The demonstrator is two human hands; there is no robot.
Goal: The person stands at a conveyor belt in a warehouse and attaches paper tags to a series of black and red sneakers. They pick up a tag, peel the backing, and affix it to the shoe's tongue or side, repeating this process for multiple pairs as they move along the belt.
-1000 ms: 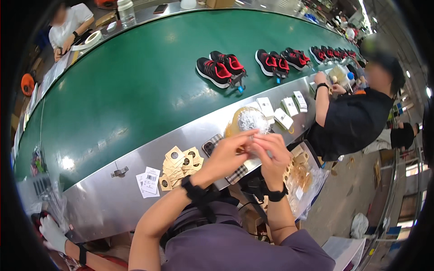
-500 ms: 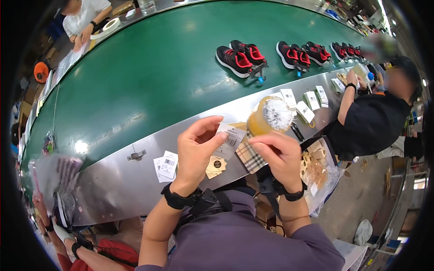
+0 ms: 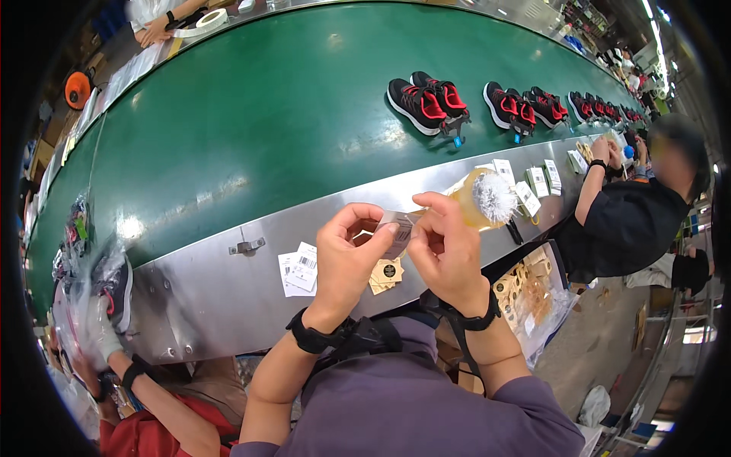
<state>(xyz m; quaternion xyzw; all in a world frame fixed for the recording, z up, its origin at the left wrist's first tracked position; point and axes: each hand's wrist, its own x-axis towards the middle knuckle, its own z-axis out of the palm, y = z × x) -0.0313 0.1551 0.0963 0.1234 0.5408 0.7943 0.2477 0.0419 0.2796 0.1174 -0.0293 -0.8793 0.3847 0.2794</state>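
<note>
A white hang tag (image 3: 397, 234) with printing is pinched between the thumb and fingers of my left hand (image 3: 346, 263), tilted above the metal ledge. My right hand (image 3: 448, 247) meets the tag's right edge with its fingers pinched together; what they hold, if anything, is too small to name. Below the hands lie kraft-coloured tags with a black round mark (image 3: 387, 274). Left of them rest loose white tags (image 3: 300, 270). Just beyond my right hand stands a yellowish tub (image 3: 468, 206), holding a bundle of thin white plastic strands (image 3: 495, 196).
Black-and-red sneakers (image 3: 426, 105) stand in pairs along the green conveyor belt (image 3: 266, 114). Stacks of white tags (image 3: 537, 181) and a black pen-like object (image 3: 515, 232) lie to the right. A co-worker in black (image 3: 632, 221) is at right; another's gloved hand (image 3: 103, 327) handles a bagged shoe at left.
My right hand has moved left to the tag's edge, and the tag has tilted. The view has shifted slightly. At left, the co-worker's gloved hand has come up with a bagged shoe.
</note>
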